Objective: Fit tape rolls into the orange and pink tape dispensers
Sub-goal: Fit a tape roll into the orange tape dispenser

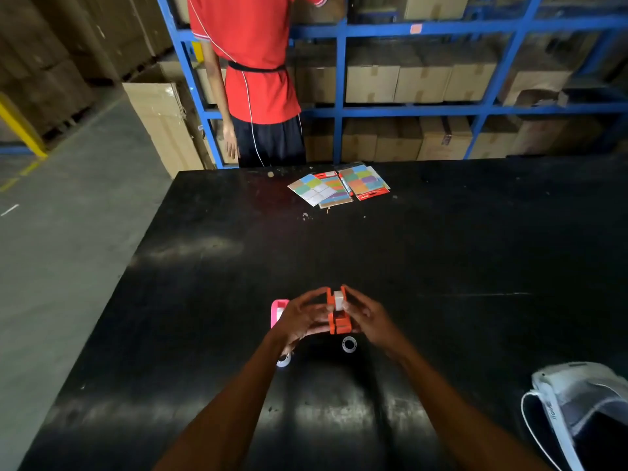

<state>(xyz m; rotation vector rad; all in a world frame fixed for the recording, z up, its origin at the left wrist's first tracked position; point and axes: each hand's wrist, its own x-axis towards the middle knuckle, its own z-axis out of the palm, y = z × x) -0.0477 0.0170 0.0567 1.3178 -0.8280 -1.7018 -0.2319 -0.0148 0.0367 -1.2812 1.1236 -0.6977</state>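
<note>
Orange plastic tape dispenser, held just above the black tabletop near its front edge, with a whitish tape roll sitting in its upper cradle. Left hand clamps the dispenser's left side, fingers curled together around the body; right hand clamps the right side, fingertips pressed near the roll. Pink plastic tape dispenser rests on the table just beside the left hand, partly covered by it. Two loose clear tape rolls lie on the table: one just below the orange dispenser, the other partly under the left wrist.

Risks, as judged: the roll may seat crooked or pop out if side pressure is uneven; the left forearm could knock the nearby loose roll away.

Hard to make out: whether the roll is fully seated, the cutter end, and whether the pink dispenser already holds tape. A white headset is cut off at the lower right.
</note>
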